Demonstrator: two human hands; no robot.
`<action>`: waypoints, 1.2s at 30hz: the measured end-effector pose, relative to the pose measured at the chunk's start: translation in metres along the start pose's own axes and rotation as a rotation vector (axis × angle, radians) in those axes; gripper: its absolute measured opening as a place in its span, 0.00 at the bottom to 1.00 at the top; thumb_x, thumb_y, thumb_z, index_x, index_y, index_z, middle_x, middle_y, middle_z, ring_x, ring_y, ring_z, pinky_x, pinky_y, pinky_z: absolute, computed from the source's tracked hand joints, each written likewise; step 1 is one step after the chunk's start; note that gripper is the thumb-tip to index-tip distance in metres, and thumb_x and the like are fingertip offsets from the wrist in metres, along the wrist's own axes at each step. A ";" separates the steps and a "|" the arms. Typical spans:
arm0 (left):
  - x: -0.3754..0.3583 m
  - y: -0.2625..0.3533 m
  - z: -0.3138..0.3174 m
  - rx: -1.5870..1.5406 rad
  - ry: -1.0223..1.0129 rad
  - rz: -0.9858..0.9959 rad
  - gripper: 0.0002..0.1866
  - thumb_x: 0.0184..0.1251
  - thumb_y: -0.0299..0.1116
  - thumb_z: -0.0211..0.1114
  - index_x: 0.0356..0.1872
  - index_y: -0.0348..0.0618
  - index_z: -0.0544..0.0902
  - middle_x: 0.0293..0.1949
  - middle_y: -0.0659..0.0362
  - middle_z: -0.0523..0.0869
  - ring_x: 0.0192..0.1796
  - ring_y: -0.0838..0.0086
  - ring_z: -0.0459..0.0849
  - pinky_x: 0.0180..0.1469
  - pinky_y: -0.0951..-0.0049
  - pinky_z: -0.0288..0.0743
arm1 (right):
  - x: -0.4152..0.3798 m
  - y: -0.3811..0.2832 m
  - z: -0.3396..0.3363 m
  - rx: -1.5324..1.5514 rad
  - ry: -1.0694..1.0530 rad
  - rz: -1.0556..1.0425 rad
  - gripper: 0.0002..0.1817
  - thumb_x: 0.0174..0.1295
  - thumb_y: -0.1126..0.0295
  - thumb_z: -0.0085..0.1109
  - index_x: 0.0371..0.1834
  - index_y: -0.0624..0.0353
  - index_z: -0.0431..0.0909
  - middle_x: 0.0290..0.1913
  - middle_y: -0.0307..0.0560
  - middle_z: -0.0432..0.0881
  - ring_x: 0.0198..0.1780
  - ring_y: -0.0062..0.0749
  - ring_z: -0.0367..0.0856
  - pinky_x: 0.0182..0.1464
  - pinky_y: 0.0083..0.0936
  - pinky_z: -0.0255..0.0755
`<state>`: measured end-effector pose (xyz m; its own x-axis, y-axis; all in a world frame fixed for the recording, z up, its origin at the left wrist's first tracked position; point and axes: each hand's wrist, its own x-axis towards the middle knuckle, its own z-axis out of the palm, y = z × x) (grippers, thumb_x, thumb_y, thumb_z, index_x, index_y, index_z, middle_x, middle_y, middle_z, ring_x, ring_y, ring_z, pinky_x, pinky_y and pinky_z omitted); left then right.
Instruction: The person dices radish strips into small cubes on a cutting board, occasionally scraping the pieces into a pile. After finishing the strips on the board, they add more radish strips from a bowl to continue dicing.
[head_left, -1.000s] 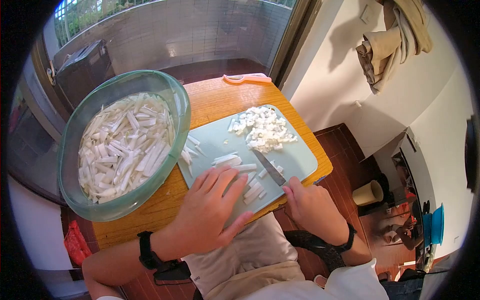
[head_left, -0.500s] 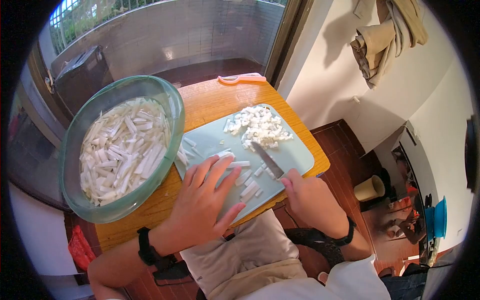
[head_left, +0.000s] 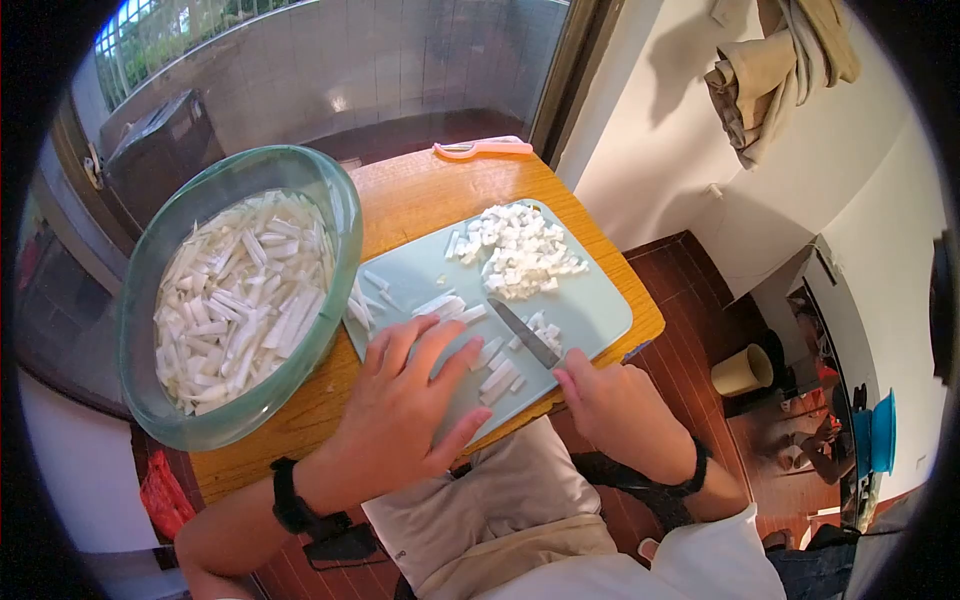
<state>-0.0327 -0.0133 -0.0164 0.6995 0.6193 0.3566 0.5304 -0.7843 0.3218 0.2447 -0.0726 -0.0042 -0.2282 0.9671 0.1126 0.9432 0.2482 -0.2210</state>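
A light blue cutting board [head_left: 592, 318] lies on the wooden table, with a heap of small white cubes [head_left: 520, 250] at its far side. My right hand [head_left: 620, 405] is closed round the handle of a knife [head_left: 525, 333], whose blade slants across the board. Small cut pieces [head_left: 545, 331] lie just right of the blade. My left hand [head_left: 405, 400] is spread, palm down, its fingertips at white vegetable strips [head_left: 450, 308] left of the blade. More short strips [head_left: 497, 382] sit between my hands. Whatever is under my left fingers is hidden.
A large green basin [head_left: 343, 215] of white strips in water stands on the table's left. A pink peeler [head_left: 483, 148] lies at the far edge of the table [head_left: 400, 190]. A red bag [head_left: 165, 495] is on the floor at left, and a cream bin [head_left: 742, 372] at right.
The knife has shifted slightly left and toward me, off the heap's edge to beside the strips. Small pieces now show on the blade's right. My left hand stays nearly in place.
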 end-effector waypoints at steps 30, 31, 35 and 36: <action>-0.003 0.007 0.003 -0.192 0.028 0.090 0.29 0.72 0.45 0.77 0.69 0.42 0.87 0.64 0.46 0.87 0.67 0.48 0.86 0.71 0.50 0.78 | -0.007 -0.032 -0.002 -0.091 -0.140 0.008 0.13 0.88 0.61 0.54 0.47 0.60 0.73 0.18 0.53 0.82 0.22 0.55 0.88 0.24 0.48 0.80; -0.003 0.008 0.002 -0.195 0.026 0.079 0.29 0.71 0.45 0.78 0.69 0.42 0.88 0.64 0.46 0.87 0.67 0.48 0.86 0.71 0.50 0.78 | -0.006 -0.033 -0.003 -0.099 -0.140 0.006 0.13 0.88 0.61 0.54 0.47 0.60 0.72 0.18 0.53 0.82 0.22 0.55 0.89 0.24 0.48 0.81; -0.005 0.012 0.002 -0.192 0.030 0.074 0.31 0.70 0.45 0.79 0.70 0.42 0.87 0.65 0.46 0.87 0.68 0.48 0.86 0.71 0.50 0.78 | -0.003 -0.036 -0.003 -0.085 -0.126 0.008 0.14 0.89 0.62 0.54 0.46 0.60 0.73 0.19 0.54 0.83 0.23 0.56 0.90 0.25 0.48 0.82; -0.005 0.012 0.001 -0.188 0.035 0.075 0.31 0.69 0.45 0.79 0.70 0.42 0.87 0.65 0.46 0.87 0.68 0.48 0.86 0.71 0.50 0.79 | -0.002 -0.036 -0.001 -0.080 -0.110 -0.001 0.14 0.89 0.62 0.53 0.46 0.60 0.73 0.20 0.55 0.84 0.24 0.56 0.90 0.25 0.48 0.82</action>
<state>-0.0290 -0.0262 -0.0156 0.7152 0.5625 0.4148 0.3761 -0.8100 0.4498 0.2114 -0.0835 0.0044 -0.2496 0.9683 0.0050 0.9582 0.2478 -0.1429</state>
